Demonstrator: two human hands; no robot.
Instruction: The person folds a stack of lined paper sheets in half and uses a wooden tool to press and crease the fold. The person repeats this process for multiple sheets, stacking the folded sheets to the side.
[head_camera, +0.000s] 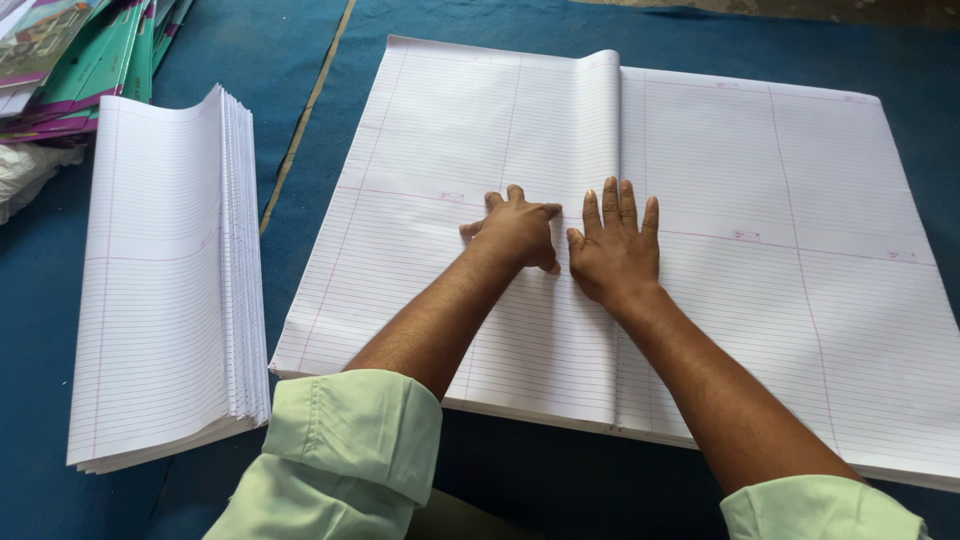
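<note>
Single head cam, worn, looking down and forward over both forearms from the near edge of the blue mat (300, 150). Close range: the big ruled sheet stack (800, 250) fills most of the frame, right edge cropped. Mat's far edge just visible at top. No second view, so no overlap.

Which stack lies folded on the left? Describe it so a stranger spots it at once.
On the blue mat, left of the big open ruled sheets under both hands, lies the folded stack. Unlike the flat sheets, it is narrow, its fanned edges facing right.
</note>
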